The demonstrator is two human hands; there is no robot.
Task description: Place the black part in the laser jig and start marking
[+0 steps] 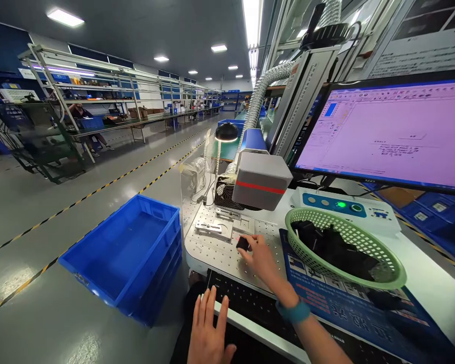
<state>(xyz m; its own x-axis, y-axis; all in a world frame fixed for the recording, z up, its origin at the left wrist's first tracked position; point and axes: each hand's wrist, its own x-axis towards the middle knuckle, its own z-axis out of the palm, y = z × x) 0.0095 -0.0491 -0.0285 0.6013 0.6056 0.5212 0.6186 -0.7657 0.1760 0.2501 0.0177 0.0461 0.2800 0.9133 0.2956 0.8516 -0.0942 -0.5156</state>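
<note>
Part: small black plastic piece (242, 243), on the perforated plate (212, 250) under the laser head (261, 179); looks light, rigid, smooth.
Hold point: by its side edges, judged best.
Right hand (261, 258): fingertips closed lightly on the part.
Left hand (208, 331): flat, fingers spread, holding nothing, over the keyboard (246, 303).
Surface: hard metal plate with a metal fixture (212, 228).
Surroundings: green basket (364, 275) of black parts, blue bin (125, 253), monitor (387, 136).

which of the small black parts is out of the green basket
The small black part under the right hand's fingertips, lying on the perforated plate below the laser head. All the others are heaped inside the green basket.
</note>
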